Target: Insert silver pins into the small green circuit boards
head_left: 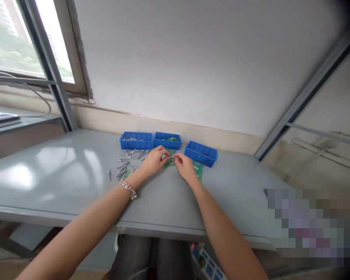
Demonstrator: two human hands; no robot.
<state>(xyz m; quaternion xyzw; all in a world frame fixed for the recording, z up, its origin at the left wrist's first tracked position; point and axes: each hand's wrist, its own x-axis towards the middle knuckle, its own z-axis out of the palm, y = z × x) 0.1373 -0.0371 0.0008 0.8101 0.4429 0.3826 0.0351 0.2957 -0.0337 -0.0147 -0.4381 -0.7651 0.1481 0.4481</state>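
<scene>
Hands, left (155,160) and right (184,166), pinch a small metal pin (172,157) between them, no lettering readable

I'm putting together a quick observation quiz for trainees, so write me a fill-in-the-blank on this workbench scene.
On the table, near the wall, stand ____ blue plastic bins. The beaded bracelet is worn on the ____ wrist. The left hand and right hand are close together above plastic packets whose colour is ____.

Missing words: three; left; green.
</scene>
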